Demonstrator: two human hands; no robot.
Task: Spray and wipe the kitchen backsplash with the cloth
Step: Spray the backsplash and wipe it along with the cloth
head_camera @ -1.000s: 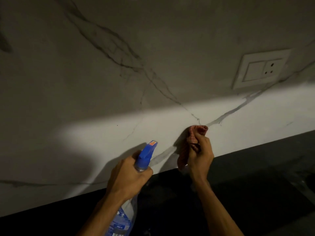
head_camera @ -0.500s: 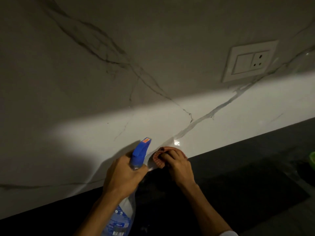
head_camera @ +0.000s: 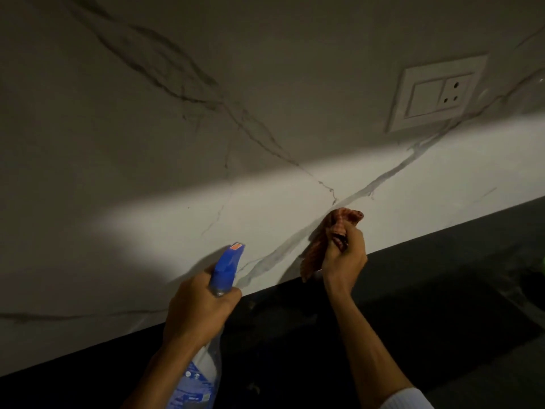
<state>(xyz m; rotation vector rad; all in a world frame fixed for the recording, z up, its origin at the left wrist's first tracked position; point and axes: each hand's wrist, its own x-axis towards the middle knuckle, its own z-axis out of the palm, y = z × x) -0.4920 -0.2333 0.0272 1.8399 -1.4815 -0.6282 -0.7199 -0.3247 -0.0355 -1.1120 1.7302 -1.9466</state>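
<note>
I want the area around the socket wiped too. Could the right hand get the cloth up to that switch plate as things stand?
Probably yes. The right hand already holds the cloth bunched against the backsplash, and the wall between it and the switch plate, up and to the right, is bare. Whether the arm stretches that far I can't tell.

- We are seeing two bare forearms — our left hand (head_camera: 200, 308) and right hand (head_camera: 343, 256).
- A white ribbed sleeve cuff (head_camera: 408, 399) is showing at our right elbow.
</note>
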